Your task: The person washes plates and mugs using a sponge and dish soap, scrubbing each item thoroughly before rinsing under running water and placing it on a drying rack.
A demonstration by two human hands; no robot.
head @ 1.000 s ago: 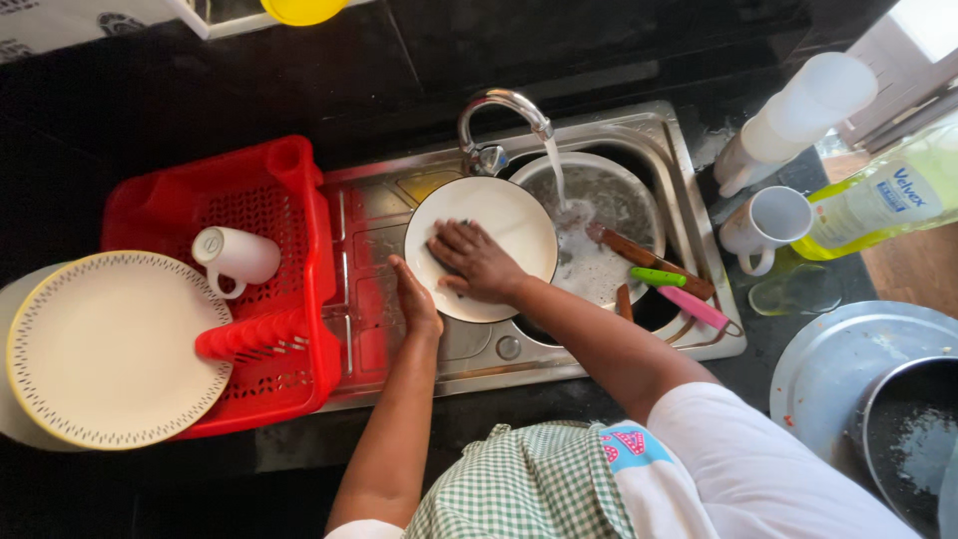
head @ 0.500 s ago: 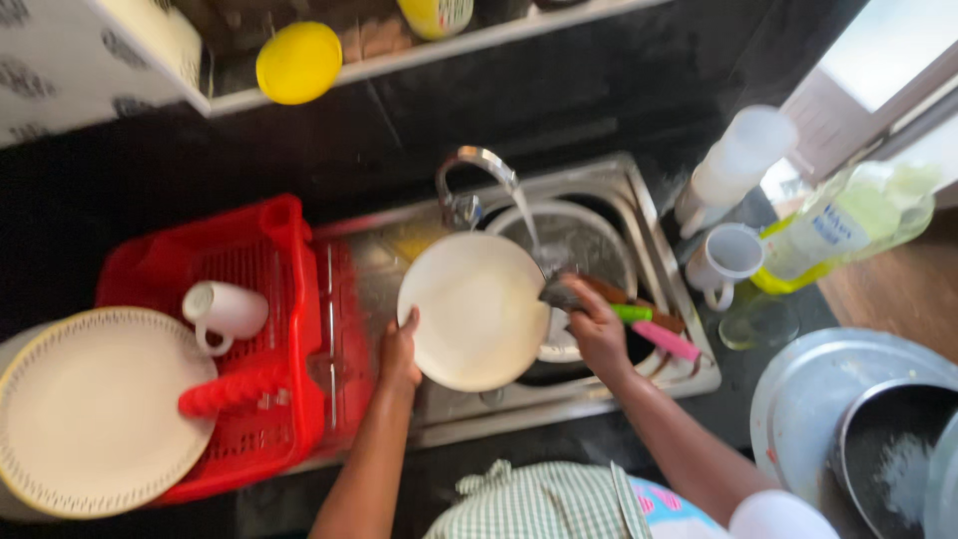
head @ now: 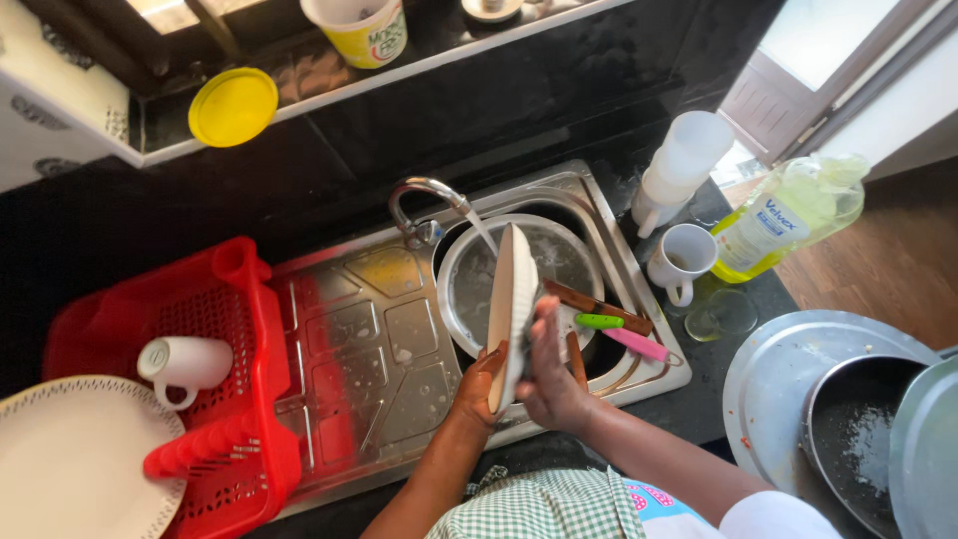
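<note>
A white plate [head: 511, 299] stands on its edge over the steel sink [head: 559, 200], under the stream from the curved tap [head: 424, 200]. My left hand [head: 479, 389] grips the plate's lower rim from the left. My right hand [head: 549, 374] lies flat against the plate's right face. Behind the plate a round steel bowl [head: 569, 255] sits in the basin. Beside my right hand lie several utensils with brown, green [head: 599, 321] and pink [head: 637, 345] handles.
A red drying rack [head: 215, 299] at the left holds a white mug [head: 185, 364] and a large pale plate [head: 80, 464]. Right of the sink stand a white mug [head: 681, 260], stacked white cups [head: 684, 165], a yellow soap bottle [head: 788, 215] and steel pans [head: 848, 419].
The plate has been turned from facing up to standing on its edge under the tap. My right hand came back from the utensils onto the plate's face.
</note>
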